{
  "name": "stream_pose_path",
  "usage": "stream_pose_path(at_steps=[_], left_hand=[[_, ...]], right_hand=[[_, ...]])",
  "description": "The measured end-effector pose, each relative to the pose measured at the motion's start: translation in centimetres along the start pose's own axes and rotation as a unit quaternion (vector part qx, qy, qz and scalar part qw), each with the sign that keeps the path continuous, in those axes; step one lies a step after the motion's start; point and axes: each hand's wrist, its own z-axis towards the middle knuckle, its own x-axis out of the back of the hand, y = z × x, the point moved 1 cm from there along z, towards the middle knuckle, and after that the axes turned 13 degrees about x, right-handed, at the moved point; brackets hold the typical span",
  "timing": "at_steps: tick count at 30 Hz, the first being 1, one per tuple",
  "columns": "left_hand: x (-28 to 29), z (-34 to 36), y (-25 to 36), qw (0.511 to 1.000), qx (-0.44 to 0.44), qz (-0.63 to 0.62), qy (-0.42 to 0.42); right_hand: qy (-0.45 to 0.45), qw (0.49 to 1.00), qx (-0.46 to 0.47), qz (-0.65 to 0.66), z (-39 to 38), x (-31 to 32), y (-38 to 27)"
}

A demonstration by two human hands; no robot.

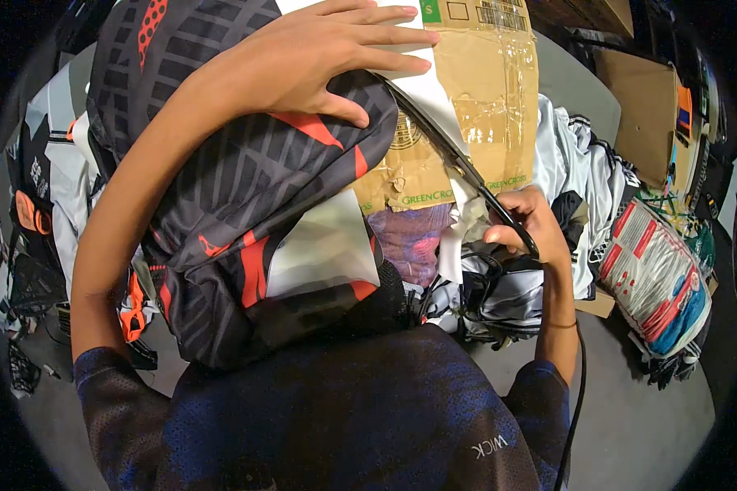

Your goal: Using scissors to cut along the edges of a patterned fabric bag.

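Note:
My left hand (319,61) lies with fingers spread over black and grey patterned fabric (246,172) with red patches, the fingertips reaching onto a white sheet (442,90). My right hand (528,225) is closed around the near end of a long, thin black tool (467,168). Its kind I cannot make out. The tool slants up and left along the white sheet to the fabric's edge beside my left hand. A pale piece (323,245) shows among the folds below.
A taped brown cardboard box (495,90) stands beneath and behind the sheet. White and black garments (573,164) lie to its right, near a clear plastic-wrapped bundle (651,274). More clothing (61,188) is heaped at left. A black cord (581,385) hangs by my right arm.

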Motion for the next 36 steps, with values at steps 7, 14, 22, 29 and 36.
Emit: stream_pose_path(at_steps=[7,14,22,29,36], left_hand=[[0.1,-0.1,0.0,1.000,-0.001,-0.002,-0.001],[-0.2,0.0,-0.1,1.000,-0.004,-0.008,-0.003],[0.4,0.0,-0.2,0.999,-0.006,-0.035,-0.012],[2.3,-0.5,-2.2,0.997,0.004,-0.067,0.027],[2.3,-2.4,-3.9,1.000,0.030,0.004,-0.007]], right_hand=[[-0.007,1.000,0.012,-0.026,0.3,0.6,-0.2],[-0.003,1.000,-0.001,-0.017,0.3,0.7,-0.3],[-0.016,0.999,0.032,-0.035,0.2,1.2,1.2],[-0.050,0.998,0.021,-0.022,0.6,1.1,-0.6],[-0.088,0.995,-0.046,-0.011,0.6,1.8,-1.6]])
